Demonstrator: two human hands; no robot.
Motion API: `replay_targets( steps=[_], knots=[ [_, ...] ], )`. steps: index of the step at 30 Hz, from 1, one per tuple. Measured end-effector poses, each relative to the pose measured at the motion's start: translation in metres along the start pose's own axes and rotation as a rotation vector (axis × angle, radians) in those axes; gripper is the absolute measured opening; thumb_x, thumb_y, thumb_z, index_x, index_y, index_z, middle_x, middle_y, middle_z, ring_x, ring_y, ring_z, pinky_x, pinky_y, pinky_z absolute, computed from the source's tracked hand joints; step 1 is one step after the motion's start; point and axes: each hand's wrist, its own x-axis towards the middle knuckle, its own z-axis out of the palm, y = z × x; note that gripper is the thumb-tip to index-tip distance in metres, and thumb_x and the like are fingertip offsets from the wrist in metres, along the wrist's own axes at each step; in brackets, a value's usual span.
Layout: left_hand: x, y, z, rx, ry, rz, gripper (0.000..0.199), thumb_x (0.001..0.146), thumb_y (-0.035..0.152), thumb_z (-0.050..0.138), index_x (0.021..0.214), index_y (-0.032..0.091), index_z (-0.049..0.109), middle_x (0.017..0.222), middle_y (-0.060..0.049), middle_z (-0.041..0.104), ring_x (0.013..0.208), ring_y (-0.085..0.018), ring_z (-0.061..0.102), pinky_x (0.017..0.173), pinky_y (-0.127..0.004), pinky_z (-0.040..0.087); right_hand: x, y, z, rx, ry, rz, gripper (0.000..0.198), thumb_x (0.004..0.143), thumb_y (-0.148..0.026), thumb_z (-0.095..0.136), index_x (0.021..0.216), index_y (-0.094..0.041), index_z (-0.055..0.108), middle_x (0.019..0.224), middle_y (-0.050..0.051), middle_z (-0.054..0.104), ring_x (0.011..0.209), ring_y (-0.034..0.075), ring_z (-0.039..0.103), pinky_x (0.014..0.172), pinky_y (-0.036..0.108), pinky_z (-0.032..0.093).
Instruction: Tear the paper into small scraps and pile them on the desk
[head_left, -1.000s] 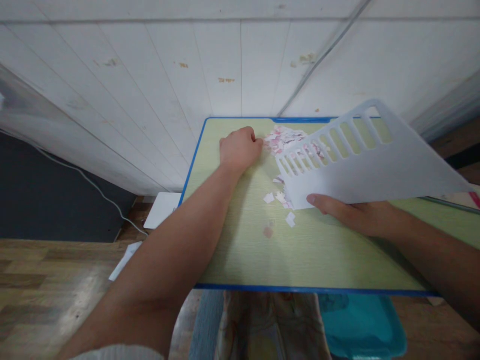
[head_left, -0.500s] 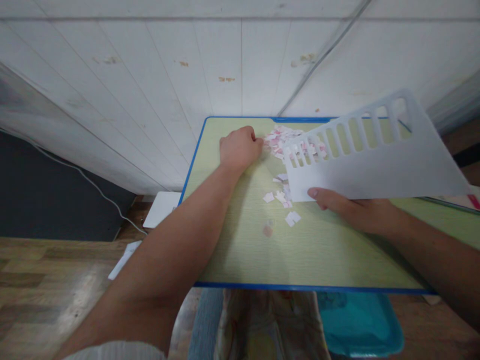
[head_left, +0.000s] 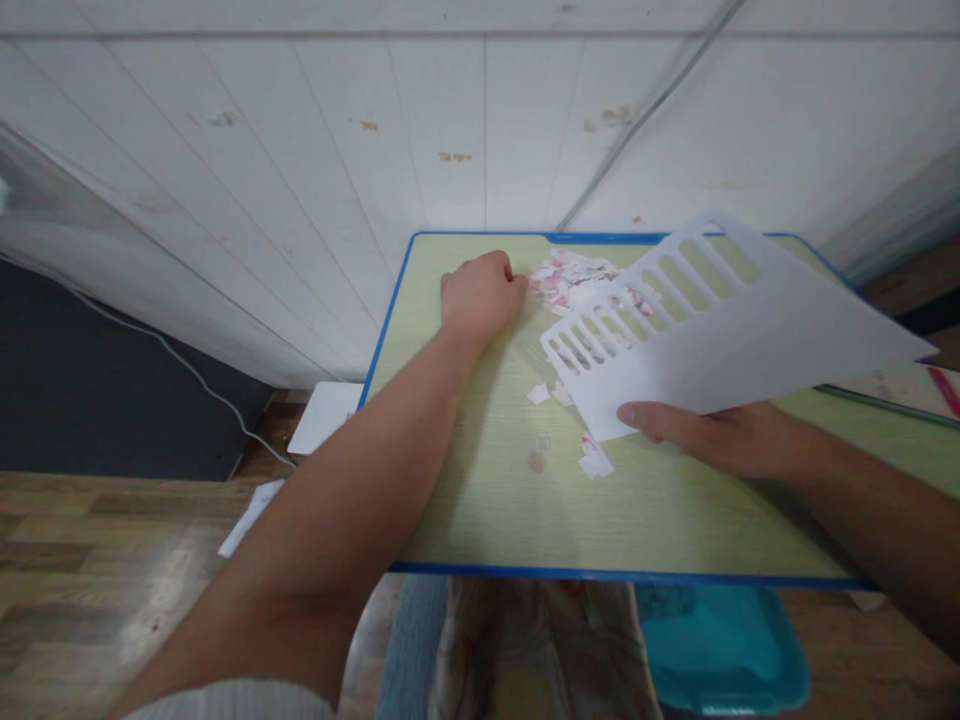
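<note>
My right hand [head_left: 712,440] grips a white plastic sheet with a row of rounded slots [head_left: 675,340] by its lower edge, thumb on top. The sheet is tilted over the table, its slots growing larger toward the upper right. Beside my left hand [head_left: 484,300], which is curled closed on the table, lies a pile of pink and white paper scraps [head_left: 574,275]. Whatever my left fingers may hold is hidden. Part of the pile shows through the slots. More loose scraps [head_left: 596,460] lie near the sheet's lower left corner.
The pale green table [head_left: 480,510] has a blue edge and stands against a white panelled wall [head_left: 525,130]. A flat item with a pink mark [head_left: 911,390] lies at the table's right. Below the front edge is a turquoise tub [head_left: 724,655].
My right hand has turned the slotted sheet, its left end swinging down and toward me. Some scraps near that end have shifted toward me. My left hand stays in place.
</note>
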Motion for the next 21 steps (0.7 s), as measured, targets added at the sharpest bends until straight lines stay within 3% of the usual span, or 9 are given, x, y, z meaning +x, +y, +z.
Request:
replay_targets(
  steps=[4,6,9,13,18,21],
  knots=[
    [0.001,-0.001,0.001,0.001,-0.002,-0.005,0.020,0.107,0.037,0.065,0.112,0.031,0.084,0.127,-0.010,0.088,0.130,-0.036,0.077,0.117,-0.050,0.055,0.007,0.001,-0.001,-0.017,0.064,0.113,0.057,0.101,-0.068,0.073,0.057,-0.035,0.055,0.056,0.001,0.064,0.057,0.030,0.065,0.070,0.051,0.063],
    [0.001,-0.001,0.002,0.000,-0.002,-0.006,0.021,0.107,0.036,0.065,0.112,0.031,0.084,0.127,-0.011,0.088,0.130,-0.037,0.077,0.117,-0.050,0.055,0.010,0.002,0.001,-0.026,0.118,0.124,0.055,0.099,-0.067,0.076,0.058,-0.036,0.056,0.053,0.001,0.061,0.062,0.033,0.070,0.074,0.052,0.065],
    [0.001,-0.001,0.002,-0.005,0.008,0.006,0.021,0.107,0.037,0.065,0.112,0.030,0.085,0.127,-0.011,0.088,0.130,-0.037,0.077,0.115,-0.051,0.056,0.012,0.000,0.004,-0.021,0.117,0.129,0.043,0.096,-0.071,0.078,0.069,-0.038,0.070,0.057,0.003,0.066,0.084,0.042,0.081,0.090,0.059,0.070],
    [0.000,-0.002,0.002,0.007,0.003,0.003,0.022,0.107,0.037,0.064,0.113,0.031,0.085,0.129,-0.010,0.089,0.131,-0.036,0.077,0.115,-0.050,0.056,0.012,-0.008,0.003,0.014,0.057,0.146,0.030,0.090,-0.070,0.078,0.092,-0.040,0.083,0.084,0.007,0.084,0.112,0.050,0.084,0.107,0.070,0.068],
    [0.000,-0.001,0.001,-0.002,0.007,0.006,0.021,0.107,0.037,0.065,0.111,0.030,0.085,0.127,-0.011,0.088,0.129,-0.037,0.078,0.114,-0.051,0.057,0.008,-0.007,-0.002,-0.009,-0.027,0.118,0.041,0.093,-0.068,0.078,0.068,-0.038,0.067,0.056,0.006,0.064,0.093,0.047,0.083,0.095,0.065,0.071],
    [0.000,0.000,0.000,-0.004,0.007,0.002,0.020,0.107,0.037,0.066,0.109,0.030,0.084,0.126,-0.011,0.089,0.129,-0.037,0.078,0.114,-0.051,0.057,0.005,-0.004,-0.003,-0.015,-0.058,0.088,0.038,0.095,-0.066,0.079,0.071,-0.037,0.070,0.060,0.006,0.069,0.094,0.046,0.083,0.091,0.061,0.072]
  ],
)
